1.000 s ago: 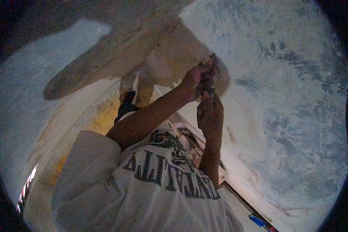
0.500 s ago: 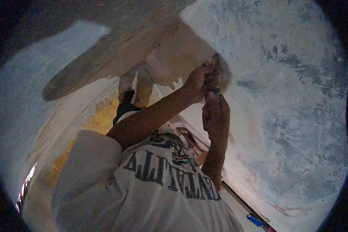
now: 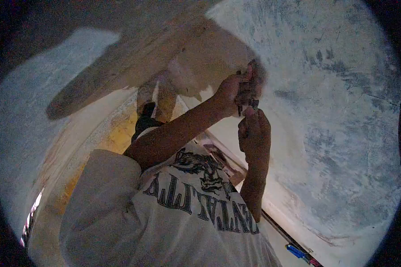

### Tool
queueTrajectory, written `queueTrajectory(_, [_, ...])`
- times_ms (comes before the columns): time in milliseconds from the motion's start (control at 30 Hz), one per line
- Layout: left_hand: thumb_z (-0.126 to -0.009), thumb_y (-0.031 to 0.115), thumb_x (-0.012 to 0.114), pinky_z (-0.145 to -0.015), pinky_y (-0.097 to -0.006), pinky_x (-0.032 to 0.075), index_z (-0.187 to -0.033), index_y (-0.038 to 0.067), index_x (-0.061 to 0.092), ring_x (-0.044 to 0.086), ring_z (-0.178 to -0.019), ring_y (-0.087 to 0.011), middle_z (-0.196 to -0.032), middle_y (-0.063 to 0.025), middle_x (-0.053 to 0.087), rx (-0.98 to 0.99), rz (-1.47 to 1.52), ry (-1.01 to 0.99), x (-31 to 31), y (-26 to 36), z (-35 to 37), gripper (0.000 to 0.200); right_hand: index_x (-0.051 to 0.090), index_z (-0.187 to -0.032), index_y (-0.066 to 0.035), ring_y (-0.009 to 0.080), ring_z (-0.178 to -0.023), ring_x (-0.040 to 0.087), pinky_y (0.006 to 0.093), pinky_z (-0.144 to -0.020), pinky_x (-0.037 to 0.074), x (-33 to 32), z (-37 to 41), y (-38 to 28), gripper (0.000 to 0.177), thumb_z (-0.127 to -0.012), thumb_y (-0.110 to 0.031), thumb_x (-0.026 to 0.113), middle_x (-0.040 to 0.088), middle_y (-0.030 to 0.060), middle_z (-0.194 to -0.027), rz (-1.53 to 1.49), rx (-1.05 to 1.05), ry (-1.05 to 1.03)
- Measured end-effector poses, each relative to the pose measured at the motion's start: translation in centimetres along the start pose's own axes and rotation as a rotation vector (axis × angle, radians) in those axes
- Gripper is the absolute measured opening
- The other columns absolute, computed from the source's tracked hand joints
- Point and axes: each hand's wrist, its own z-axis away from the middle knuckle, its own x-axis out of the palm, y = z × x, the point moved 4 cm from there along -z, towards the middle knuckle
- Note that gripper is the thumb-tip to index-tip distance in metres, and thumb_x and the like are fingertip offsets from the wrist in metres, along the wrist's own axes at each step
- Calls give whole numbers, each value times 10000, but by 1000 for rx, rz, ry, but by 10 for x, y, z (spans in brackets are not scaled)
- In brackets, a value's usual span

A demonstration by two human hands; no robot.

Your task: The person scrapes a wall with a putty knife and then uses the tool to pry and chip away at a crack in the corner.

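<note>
My left hand (image 3: 234, 91) is at upper centre, its fingers bent round something small and dark that I cannot make out. Just below and to the right, my right hand (image 3: 256, 131) is closed, with its fingertips pinched at a small shiny piece (image 3: 254, 104) between the two hands. The hands are very close together; dim light hides whether they touch. Both forearms reach up over a white shirt (image 3: 165, 222) with dark lettering.
A mottled blue-grey surface (image 3: 343, 133) spans the right side. Brown and yellow patches (image 3: 120, 133) lie at left, near a dark item (image 3: 145, 118). A blue object (image 3: 296, 251) sits beside a dark strip at lower right.
My right hand and forearm have shifted slightly right, and its fingers have changed pose. My left hand stays in nearly the same place.
</note>
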Motion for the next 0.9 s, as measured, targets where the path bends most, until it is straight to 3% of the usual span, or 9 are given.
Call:
queueTrajectory(100, [-964, 217, 536, -574, -315, 533, -1005, 94, 620, 620, -645, -165, -775, -27, 644, 0, 85, 11, 6, 0, 2, 155, 546, -1150, 16, 321, -722, 540, 415, -586, 453, 8, -6, 2, 321, -830, 34, 564, 533, 164, -847, 296, -270, 2])
queueTrajectory(200, [-957, 192, 533, -564, -312, 530, -1025, 89, 615, 617, -639, -167, -781, -33, 643, -14, 4, -29, -12, 2, -4, 149, 534, -1177, -13, 291, -691, 539, 396, -574, 454, 21, 3, -2, 342, -843, 58, 551, 534, 141, -834, 490, -694, 158])
queueTrajectory(300, [-950, 181, 536, -549, -302, 522, -1021, 93, 606, 612, -632, -161, -785, -38, 643, -35, 17, -7, -8, 1, -1, 133, 523, -1187, -17, 274, -668, 535, 382, -562, 450, 5, 3, 0, 344, -853, 59, 552, 537, 136, -838, 518, -517, 36])
queueTrajectory(433, [-943, 172, 544, -538, -302, 517, -1000, 98, 599, 612, -635, -163, -797, -42, 642, -20, 38, 25, -3, 2, 2, 109, 539, -1074, 5, 264, -644, 519, 374, -560, 438, 9, -6, -5, 170, -904, -3, 536, 509, 127, -793, 478, -542, 42])
queueTrajectory(567, [-944, 184, 556, -539, -310, 518, -992, 96, 599, 615, -642, -178, -800, -46, 640, -33, 43, -16, -16, -4, -8, 109, 529, -998, -5, 255, -641, 493, 376, -566, 432, 7, -2, 2, 70, -942, -46, 515, 494, 124, -779, 135, -105, 13])
queueTrajectory(633, [-933, 298, 616, -590, -319, 531, -940, 104, 620, 638, -664, -182, -796, -50, 660, -29, 20, -28, -20, -8, -13, 194, 525, -985, -3, 246, -649, 481, 373, -576, 429, 5, -4, 2, 63, -947, -52, 515, 481, 125, -772, 0, 34, 0])
queueTrajectory(767, [-913, 354, 662, -621, -336, 536, -908, 105, 635, 646, -668, -181, -794, -44, 669, 29, 7, -55, -13, 8, -5, 250, 528, -980, 0, 247, -601, 462, 366, -557, 420, 15, -10, 0, 70, -921, -36, 543, 474, 117, -741, 270, -462, 95])
queueTrajectory(833, [-916, 369, 657, -639, -344, 539, -905, 108, 636, 645, -683, -178, -798, -41, 668, -6, -34, -66, -19, 7, -6, 262, 533, -981, -2, 254, -577, 458, 365, -546, 417, 17, -9, 4, 73, -915, -32, 543, 476, 115, -728, 199, -358, 101])
queueTrajectory(900, [-937, 343, 614, -625, -343, 539, -936, 108, 625, 637, -684, -177, -800, -41, 658, -34, -28, -56, -16, 11, -5, 236, 539, -986, -7, 264, -559, 456, 366, -538, 416, 16, -5, 1, 75, -918, -37, 531, 481, 114, -717, -56, -30, 47])
